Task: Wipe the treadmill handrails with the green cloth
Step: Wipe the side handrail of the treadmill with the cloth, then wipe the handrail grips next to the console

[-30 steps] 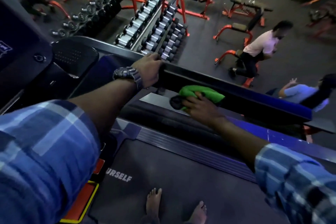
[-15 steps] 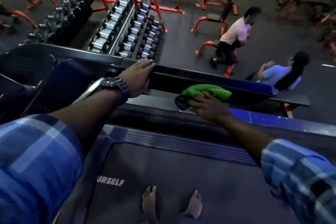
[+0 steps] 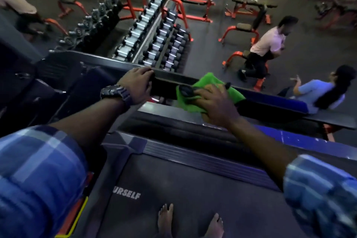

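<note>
Cloth (image 3: 208,91), green, lies draped over the dark handrail (image 3: 270,100) that runs from centre frame down to the right, with folds hanging on both its near and far sides. Right hand (image 3: 216,106) rests on top of the cloth, fingers spread fairly flat and pressing it against the rail; the fingers are not curled round the fabric. A small dark rounded object (image 3: 184,91) sits at the cloth's left edge, just beside the fingertips; what it is cannot be told. Left hand (image 3: 137,87) grips the same rail further left, fingers curled over its far edge, well apart from the cloth. A watch (image 3: 116,93) is on the left wrist. Both forearms emerge from blue checked sleeves (image 3: 38,170).

Below the rail: the treadmill belt (image 3: 193,199), dark, with white lettering "URSELF" (image 3: 126,195) near its left side. Two bare feet (image 3: 166,220) stand on the belt at the bottom edge. A ribbed side strip (image 3: 202,160) borders the belt on the far side.

Beyond the treadmill: a dumbbell rack (image 3: 154,40) with red frame, and red benches (image 3: 241,29) on a dark floor. One person in a pink shirt (image 3: 268,44) sits on a bench at right; another in a light blue top (image 3: 316,91) sits nearer the rail's right end. A third figure (image 3: 15,4) is partly visible at upper left
</note>
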